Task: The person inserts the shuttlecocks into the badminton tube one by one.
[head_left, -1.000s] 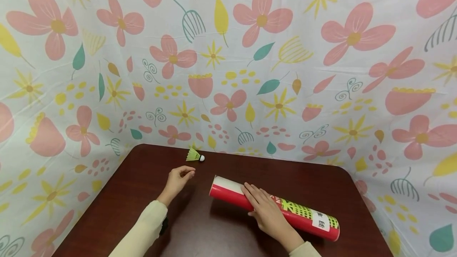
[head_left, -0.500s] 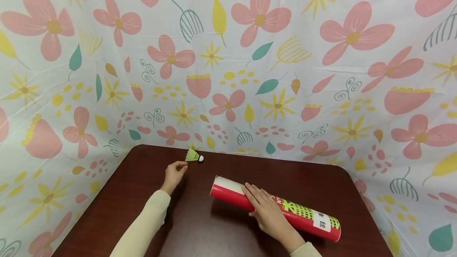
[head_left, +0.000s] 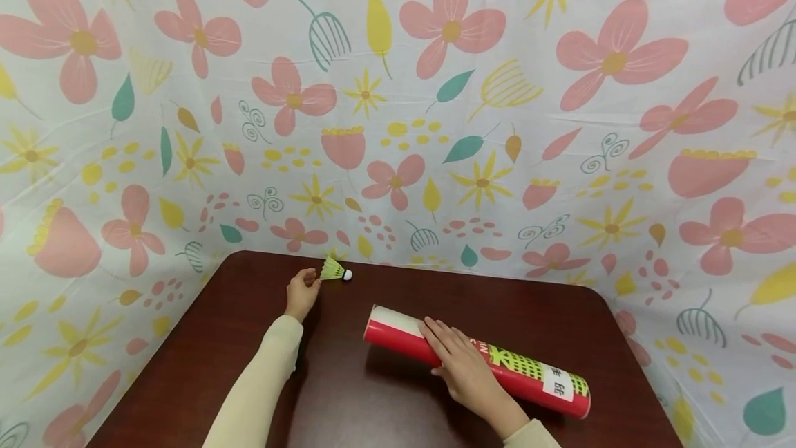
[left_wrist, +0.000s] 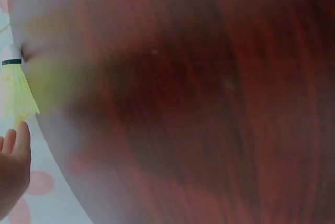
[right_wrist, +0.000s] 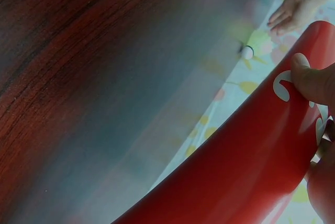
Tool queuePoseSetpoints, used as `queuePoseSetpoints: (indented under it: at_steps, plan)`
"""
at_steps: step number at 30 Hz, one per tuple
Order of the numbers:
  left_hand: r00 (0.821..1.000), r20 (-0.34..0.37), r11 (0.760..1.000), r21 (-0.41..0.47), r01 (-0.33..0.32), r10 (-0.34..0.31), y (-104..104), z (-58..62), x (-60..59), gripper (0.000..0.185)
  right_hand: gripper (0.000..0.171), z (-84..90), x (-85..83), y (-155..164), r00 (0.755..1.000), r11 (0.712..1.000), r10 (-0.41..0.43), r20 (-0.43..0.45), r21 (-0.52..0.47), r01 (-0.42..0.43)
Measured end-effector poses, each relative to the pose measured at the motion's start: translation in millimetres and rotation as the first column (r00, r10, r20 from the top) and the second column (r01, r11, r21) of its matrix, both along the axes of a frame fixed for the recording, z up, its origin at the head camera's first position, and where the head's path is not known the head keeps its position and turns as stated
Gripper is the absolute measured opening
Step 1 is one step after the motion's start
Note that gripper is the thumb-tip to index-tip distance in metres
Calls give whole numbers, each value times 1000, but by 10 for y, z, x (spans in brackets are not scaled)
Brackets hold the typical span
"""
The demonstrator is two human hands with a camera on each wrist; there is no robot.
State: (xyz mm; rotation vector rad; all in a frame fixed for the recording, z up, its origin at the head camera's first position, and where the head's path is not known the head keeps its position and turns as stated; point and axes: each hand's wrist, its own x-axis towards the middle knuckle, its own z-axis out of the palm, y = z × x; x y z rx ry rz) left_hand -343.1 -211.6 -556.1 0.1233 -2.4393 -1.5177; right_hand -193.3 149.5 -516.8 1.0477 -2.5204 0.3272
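Note:
A yellow-green shuttlecock with a white cork lies on its side near the table's back edge. Just left of its skirt is my left hand; in the left wrist view, the fingertips of that hand stand close to the skirt's rim, with a small gap. My right hand grips a long red, white and yellow-green shuttlecock tube, fingers over its top and thumb along the near side. The right wrist view shows the thumb pressed on the red wall. The tube slants, its left end farther away, above a dark shadow.
The dark reddish-brown table has a glossy top and rounded far corners. A white cloth printed with flowers and leaves hangs right behind it and along both sides. A white label sits near the tube's right end.
My left hand has moved away from me and slightly left, up to the shuttlecock's skirt. The shuttlecock stays in place, and my right hand keeps the tube almost still.

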Motion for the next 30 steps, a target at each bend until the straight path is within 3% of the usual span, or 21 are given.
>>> queuePoseSetpoints:
  at_steps: [7,13,16,30]
  plan:
    - [989,104,994,34,104,-107,6,46,-55,52,93,-12,4,-9,1000,1000,12,11,-3,-12]
    - [999,39,998,-58,39,-37,86,15,-19,31,91,-15,-4,-8,1000,1000,0,8,1,0]
    - [999,39,997,-72,15,-12,117,-3,11,21,89,-23,-4,-7,1000,1000,-1,5,-5,1]
    - [998,-48,995,-92,33,-38,98,-70,111,10,96,-28,20,12,1000,1000,-1,8,12,1]
